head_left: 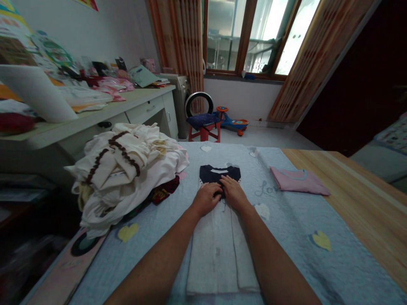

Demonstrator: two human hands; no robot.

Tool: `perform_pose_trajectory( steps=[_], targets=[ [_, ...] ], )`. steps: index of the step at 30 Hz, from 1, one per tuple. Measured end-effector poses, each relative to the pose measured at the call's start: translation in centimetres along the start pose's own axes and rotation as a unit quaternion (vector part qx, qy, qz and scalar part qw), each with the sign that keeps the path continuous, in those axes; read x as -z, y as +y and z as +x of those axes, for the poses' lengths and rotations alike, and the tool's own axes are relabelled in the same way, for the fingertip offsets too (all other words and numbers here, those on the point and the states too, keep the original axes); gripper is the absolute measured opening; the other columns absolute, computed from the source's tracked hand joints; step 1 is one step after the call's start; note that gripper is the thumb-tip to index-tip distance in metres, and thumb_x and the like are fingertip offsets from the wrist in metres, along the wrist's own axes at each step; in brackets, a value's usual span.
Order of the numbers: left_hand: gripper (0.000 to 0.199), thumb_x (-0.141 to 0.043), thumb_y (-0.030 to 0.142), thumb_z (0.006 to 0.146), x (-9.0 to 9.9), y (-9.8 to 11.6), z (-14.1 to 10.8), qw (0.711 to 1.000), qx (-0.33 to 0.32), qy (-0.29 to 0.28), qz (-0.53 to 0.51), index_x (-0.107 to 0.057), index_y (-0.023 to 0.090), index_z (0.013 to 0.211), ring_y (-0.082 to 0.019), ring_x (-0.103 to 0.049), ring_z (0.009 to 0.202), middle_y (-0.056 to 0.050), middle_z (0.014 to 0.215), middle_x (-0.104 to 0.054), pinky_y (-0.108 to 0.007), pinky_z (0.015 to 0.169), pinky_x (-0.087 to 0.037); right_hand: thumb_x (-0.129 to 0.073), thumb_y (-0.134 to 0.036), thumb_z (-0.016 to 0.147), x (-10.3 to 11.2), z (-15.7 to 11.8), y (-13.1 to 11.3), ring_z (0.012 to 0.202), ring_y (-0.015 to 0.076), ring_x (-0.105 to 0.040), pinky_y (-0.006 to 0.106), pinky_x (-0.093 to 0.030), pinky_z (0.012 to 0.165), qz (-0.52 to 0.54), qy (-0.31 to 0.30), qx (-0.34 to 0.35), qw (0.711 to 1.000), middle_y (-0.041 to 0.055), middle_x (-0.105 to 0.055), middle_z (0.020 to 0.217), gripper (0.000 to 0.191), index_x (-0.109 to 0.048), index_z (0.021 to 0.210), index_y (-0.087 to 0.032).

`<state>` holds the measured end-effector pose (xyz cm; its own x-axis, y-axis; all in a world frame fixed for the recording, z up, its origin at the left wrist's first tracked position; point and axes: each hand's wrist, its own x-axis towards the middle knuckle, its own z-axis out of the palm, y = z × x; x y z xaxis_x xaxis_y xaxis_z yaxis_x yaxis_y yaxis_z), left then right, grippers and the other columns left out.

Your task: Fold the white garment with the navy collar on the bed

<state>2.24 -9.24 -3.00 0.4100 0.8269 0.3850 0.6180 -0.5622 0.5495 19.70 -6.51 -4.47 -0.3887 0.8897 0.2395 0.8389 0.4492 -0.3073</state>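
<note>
Right hand (234,192) open, left hand (206,197) curled, grip unclear, both touched the seemingly light, soft garment (208,254), best held by its shoulders (204,171).

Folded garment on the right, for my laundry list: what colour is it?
The garment is pink with a blue-grey neckline; head view shows it.

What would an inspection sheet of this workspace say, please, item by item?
Surface: pale blue heart-patterned cloth, bare wood at right.
Things: white garment with dark collar, laid flat under both hands; folded pink garment to its right.
Clutter: heap of white clothes at left; desk crowded with items.
Hands: left hand and right hand on the garment's dark upper part.
Cables: nothing seen.
Surroundings: window, red stool, ride-on toy.
</note>
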Motion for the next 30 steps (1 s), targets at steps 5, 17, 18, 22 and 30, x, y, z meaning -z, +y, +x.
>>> perform_pose_trajectory(
  steps=[5, 17, 18, 22, 30],
  targets=[
    [0.020, -0.065, 0.015, 0.084, 0.1, 0.0, 0.0, 1.000, -0.011, 0.000, -0.008, -0.071, 0.025, 0.100, -0.022, -0.062, 0.117, -0.003, 0.116, -0.072, -0.043, 0.108, -0.042, -0.042, -0.023, 0.098, 0.1, 0.1, -0.2, 0.144, 0.0273, -0.037, 0.045, -0.032, 0.116, -0.024, -0.007, -0.010, 1.000, 0.0117, -0.046, 0.152, 0.044, -0.056, 0.138, -0.013],
    [0.015, -0.061, 0.015, 0.089, 0.0, 0.0, 0.1, 1.000, -0.014, 0.003, -0.007, -0.071, 0.023, 0.096, -0.021, -0.064, 0.112, -0.004, 0.115, -0.072, -0.039, 0.102, -0.044, -0.050, -0.026, 0.094, 1.7, 2.5, -0.2, 0.127, 0.0277, -0.054, 0.040, -0.040, 0.107, -0.032, -0.023, -0.048, 0.998, 0.0123, -0.059, 0.139, 0.040, -0.060, 0.131, -0.017],
    [0.015, -0.059, 0.015, 0.090, 0.0, 0.0, 0.2, 1.000, -0.010, 0.003, -0.004, -0.070, 0.023, 0.096, -0.021, -0.064, 0.112, -0.004, 0.115, -0.072, -0.039, 0.102, -0.044, -0.050, -0.026, 0.094, 1.6, 2.4, -0.3, 0.126, 0.0284, -0.053, 0.041, -0.040, 0.106, -0.042, -0.017, -0.056, 0.997, 0.0119, -0.058, 0.141, 0.041, -0.059, 0.133, -0.017],
    [0.017, -0.053, 0.016, 0.094, 0.0, 0.0, 0.3, 1.000, -0.001, 0.000, 0.004, -0.069, 0.022, 0.096, -0.020, -0.064, 0.110, -0.004, 0.115, -0.072, -0.039, 0.101, -0.044, -0.045, -0.026, 0.096, 1.0, 2.1, -0.8, 0.135, 0.0273, -0.045, 0.041, -0.034, 0.111, -0.073, -0.014, -0.060, 0.995, 0.0119, -0.050, 0.149, 0.046, -0.053, 0.140, -0.014],
    [0.017, -0.055, 0.011, 0.092, -0.1, 0.0, 0.3, 1.000, -0.007, 0.009, -0.002, -0.068, 0.021, 0.096, -0.020, -0.064, 0.109, -0.004, 0.113, -0.072, -0.039, 0.101, -0.044, -0.040, -0.034, 0.098, 1.2, 1.8, -1.2, 0.148, 0.0270, -0.027, 0.044, -0.021, 0.118, -0.094, -0.053, -0.117, 0.987, 0.0121, -0.033, 0.159, 0.055, -0.041, 0.149, -0.013]
  ],
)
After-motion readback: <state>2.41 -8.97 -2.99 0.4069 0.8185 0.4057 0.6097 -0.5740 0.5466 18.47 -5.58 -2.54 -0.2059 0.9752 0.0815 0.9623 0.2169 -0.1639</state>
